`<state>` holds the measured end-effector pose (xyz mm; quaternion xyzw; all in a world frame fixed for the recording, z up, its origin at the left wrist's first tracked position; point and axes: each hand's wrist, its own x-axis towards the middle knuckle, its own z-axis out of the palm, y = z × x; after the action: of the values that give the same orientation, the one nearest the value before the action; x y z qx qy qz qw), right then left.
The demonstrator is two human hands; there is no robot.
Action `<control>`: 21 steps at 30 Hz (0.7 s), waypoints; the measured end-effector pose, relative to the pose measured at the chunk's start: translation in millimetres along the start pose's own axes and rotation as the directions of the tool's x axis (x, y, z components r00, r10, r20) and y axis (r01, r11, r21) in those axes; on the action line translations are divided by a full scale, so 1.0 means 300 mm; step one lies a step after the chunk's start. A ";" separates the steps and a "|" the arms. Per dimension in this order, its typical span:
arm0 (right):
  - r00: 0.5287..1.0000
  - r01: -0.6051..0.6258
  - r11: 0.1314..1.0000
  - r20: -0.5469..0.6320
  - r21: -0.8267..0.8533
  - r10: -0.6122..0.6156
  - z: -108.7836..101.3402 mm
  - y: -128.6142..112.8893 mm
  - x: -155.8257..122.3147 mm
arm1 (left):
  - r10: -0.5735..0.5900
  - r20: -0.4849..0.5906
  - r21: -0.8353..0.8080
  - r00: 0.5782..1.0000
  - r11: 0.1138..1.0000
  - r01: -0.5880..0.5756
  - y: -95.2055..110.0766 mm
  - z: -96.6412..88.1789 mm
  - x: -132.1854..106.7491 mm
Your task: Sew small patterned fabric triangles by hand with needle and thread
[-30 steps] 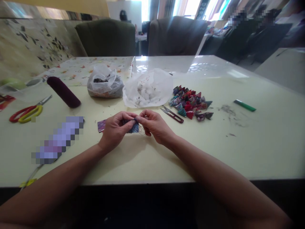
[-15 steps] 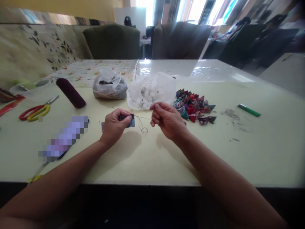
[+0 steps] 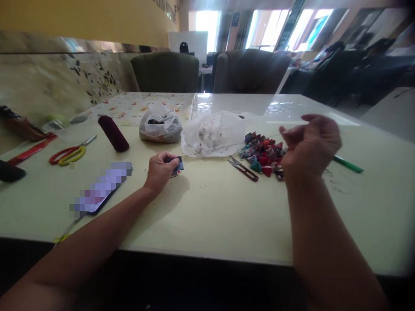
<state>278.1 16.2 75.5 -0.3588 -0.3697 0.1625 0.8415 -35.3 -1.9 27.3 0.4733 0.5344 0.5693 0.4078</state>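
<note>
On the white bag (image 3: 232, 128), reddish marks (image 3: 213, 124) were too small to read; the phone (image 3: 105, 188) had a pixelated screen. Above the surface (image 3: 214, 216), the left hand (image 3: 160, 170) pinched its fingers closed around 1 small, dark blue patterned cloth (image 3: 180, 164), partly covering it. The right hand (image 3: 311, 144) held, in curled, blurred fingers, a thin thread (image 3: 231, 145) stretched from the cloth.

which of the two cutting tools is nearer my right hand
The small snips with reddish-brown handles, beside the colourful fabric pile; the scissors with red and yellow handles lie farther off, past your left hand.
</note>
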 end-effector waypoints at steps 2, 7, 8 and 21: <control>0.995 0.031 0.998 -0.090 -0.057 -0.036 -0.035 0.003 0.041 | -0.022 -0.004 -0.009 1.000 1.000 0.022 0.004 0.000 0.001; 0.971 0.063 0.959 -0.206 -0.277 -0.124 -0.114 0.035 0.112 | -0.059 -0.002 -0.024 0.998 0.998 0.059 0.005 0.002 0.002; 0.967 0.061 0.947 -0.217 -0.316 -0.135 -0.124 0.043 0.119 | -0.063 -0.003 -0.024 0.998 0.998 0.063 0.005 0.002 0.002; 0.975 0.131 0.868 -0.095 -0.478 -0.199 -0.136 0.064 0.113 | -0.082 0.021 -0.038 0.996 0.996 0.083 -0.007 0.005 0.000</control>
<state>330.8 28.0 59.5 -0.5293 -0.3668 -0.0303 0.7645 -34.1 -1.3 25.2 0.4482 0.5385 0.5576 0.4452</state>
